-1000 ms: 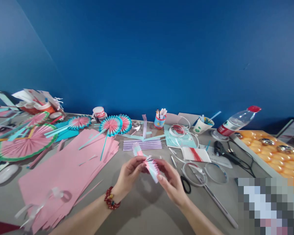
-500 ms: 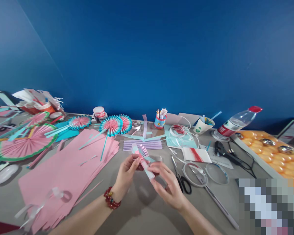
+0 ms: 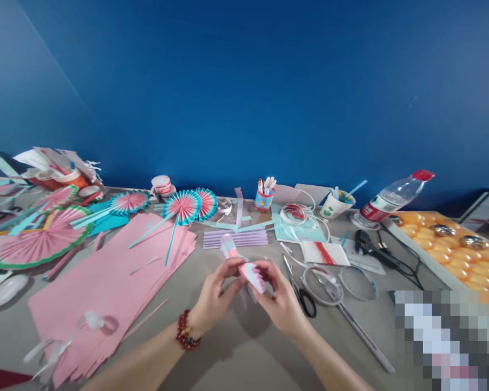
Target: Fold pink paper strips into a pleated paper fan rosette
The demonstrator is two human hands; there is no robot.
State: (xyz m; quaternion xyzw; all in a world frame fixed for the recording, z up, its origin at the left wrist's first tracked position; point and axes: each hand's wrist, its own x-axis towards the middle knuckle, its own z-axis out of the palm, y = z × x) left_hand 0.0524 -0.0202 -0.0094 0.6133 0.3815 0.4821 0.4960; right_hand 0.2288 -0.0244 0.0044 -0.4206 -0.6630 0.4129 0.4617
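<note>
Between both hands is a small pleated paper fan (image 3: pixel 252 276) in pink and white, its zigzag edge turned to the right. My left hand (image 3: pixel 218 290) pinches its left side between thumb and fingers; a beaded red bracelet circles that wrist. My right hand (image 3: pixel 279 290) grips the fan's right side with bent fingers. A pale strip of paper (image 3: pixel 229 245) sticks up from the fan beyond the left fingertips. Just behind lies a folded lilac paper (image 3: pixel 235 239). To the right of my right hand rest black-handled scissors (image 3: pixel 307 301).
Pink paper sheets (image 3: pixel 106 282) and finished round fans (image 3: pixel 182 207) cover the left. Along the wall stand a pen cup (image 3: pixel 264 196), a paper cup (image 3: pixel 336 205) and a bottle (image 3: pixel 391 201). Tape rings (image 3: pixel 321 285), a glue gun (image 3: pixel 375 252) and an orange bumpy panel (image 3: pixel 444 244) lie right.
The paper fan has been turned, so its pleated edge now points right and toward me. My right hand has moved from spread fingers to a grip on it.
</note>
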